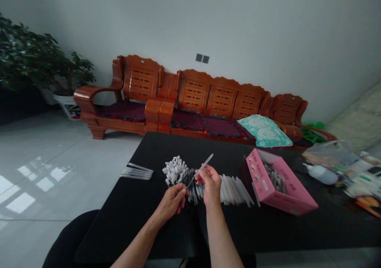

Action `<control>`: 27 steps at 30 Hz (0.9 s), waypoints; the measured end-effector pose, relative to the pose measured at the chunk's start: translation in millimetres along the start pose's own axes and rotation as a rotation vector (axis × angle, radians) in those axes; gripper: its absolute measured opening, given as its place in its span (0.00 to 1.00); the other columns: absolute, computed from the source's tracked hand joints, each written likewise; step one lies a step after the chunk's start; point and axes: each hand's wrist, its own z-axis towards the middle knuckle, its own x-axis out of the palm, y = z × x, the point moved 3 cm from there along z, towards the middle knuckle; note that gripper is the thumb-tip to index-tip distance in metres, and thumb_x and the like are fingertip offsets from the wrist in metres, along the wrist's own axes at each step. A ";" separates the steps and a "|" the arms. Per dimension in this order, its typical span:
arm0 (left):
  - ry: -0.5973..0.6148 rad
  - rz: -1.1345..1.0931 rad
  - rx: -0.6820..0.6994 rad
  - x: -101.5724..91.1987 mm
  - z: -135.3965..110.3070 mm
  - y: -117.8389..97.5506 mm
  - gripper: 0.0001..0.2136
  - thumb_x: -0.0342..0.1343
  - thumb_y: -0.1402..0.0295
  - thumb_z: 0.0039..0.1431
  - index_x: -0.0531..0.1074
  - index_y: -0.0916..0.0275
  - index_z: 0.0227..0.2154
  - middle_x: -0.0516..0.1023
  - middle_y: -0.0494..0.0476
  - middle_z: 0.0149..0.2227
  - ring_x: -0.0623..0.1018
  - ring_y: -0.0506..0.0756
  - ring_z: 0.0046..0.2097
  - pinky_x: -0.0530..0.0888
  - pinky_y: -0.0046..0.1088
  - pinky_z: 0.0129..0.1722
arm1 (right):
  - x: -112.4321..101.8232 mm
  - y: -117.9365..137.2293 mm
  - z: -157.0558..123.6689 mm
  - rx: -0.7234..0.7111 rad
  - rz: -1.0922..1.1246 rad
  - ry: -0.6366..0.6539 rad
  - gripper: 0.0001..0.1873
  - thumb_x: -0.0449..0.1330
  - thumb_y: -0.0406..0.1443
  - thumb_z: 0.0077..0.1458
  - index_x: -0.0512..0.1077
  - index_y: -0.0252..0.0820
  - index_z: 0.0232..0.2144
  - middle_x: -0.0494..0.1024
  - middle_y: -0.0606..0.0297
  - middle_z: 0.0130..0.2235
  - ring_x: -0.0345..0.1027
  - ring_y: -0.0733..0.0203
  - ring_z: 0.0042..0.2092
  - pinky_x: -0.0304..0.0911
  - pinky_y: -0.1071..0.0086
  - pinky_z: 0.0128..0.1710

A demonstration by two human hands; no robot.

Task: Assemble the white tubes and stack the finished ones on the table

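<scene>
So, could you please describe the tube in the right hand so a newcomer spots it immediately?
Over the black table, left of the pink box, find the right hand. The slim, pale tube slants up from its grip, whereas the similar tubes nearby lie on the table.

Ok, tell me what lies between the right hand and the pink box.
In the head view, a row of pale sticks lies between the right hand and the pink box, then a lone stick close by the box.

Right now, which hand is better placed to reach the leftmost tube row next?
Probably the left hand: it is nearer that tube row; the right hand, farther, holds a whitish tube.
</scene>
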 end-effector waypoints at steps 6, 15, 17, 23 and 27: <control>-0.042 0.003 0.028 -1.0 0.3 -9.2 0.19 0.48 0.51 0.61 0.71 0.64 0.32 0.67 0.46 0.17 0.62 0.44 0.14 0.54 0.17 0.13 | 1.9 -2.2 -0.8 0.002 -0.022 0.016 0.22 0.69 0.38 0.43 0.70 0.35 0.40 0.80 0.63 0.27 0.69 0.67 0.22 0.62 0.77 0.17; -0.430 -0.475 -0.069 -3.2 11.2 -15.2 0.25 0.56 0.46 0.52 0.76 0.67 0.35 0.77 0.58 0.29 0.71 0.48 0.22 0.62 0.21 0.18 | 11.9 -16.6 -12.3 0.132 -0.017 0.057 0.16 0.69 0.35 0.38 0.69 0.37 0.31 0.78 0.65 0.23 0.69 0.64 0.19 0.64 0.76 0.16; -0.475 -0.621 -0.049 -3.4 16.6 -16.4 0.27 0.54 0.44 0.52 0.77 0.67 0.37 0.79 0.64 0.37 0.77 0.54 0.33 0.71 0.27 0.29 | 16.5 -21.8 -19.6 0.183 -0.019 0.086 0.16 0.69 0.35 0.38 0.69 0.37 0.30 0.78 0.66 0.22 0.69 0.64 0.19 0.65 0.75 0.16; -0.608 -0.705 0.001 -7.8 28.9 -22.2 0.27 0.48 0.44 0.58 0.76 0.65 0.41 0.77 0.64 0.48 0.76 0.59 0.48 0.70 0.34 0.44 | 24.9 -36.0 -42.4 0.358 0.048 0.158 0.13 0.68 0.34 0.38 0.71 0.36 0.28 0.78 0.66 0.22 0.71 0.63 0.19 0.67 0.74 0.17; -0.599 -0.753 0.063 -7.1 28.3 -30.2 0.28 0.45 0.43 0.59 0.76 0.63 0.42 0.76 0.64 0.50 0.74 0.59 0.51 0.68 0.37 0.50 | 22.7 -44.6 -46.9 0.458 0.174 0.166 0.13 0.70 0.34 0.36 0.72 0.35 0.26 0.79 0.62 0.23 0.73 0.62 0.21 0.70 0.74 0.20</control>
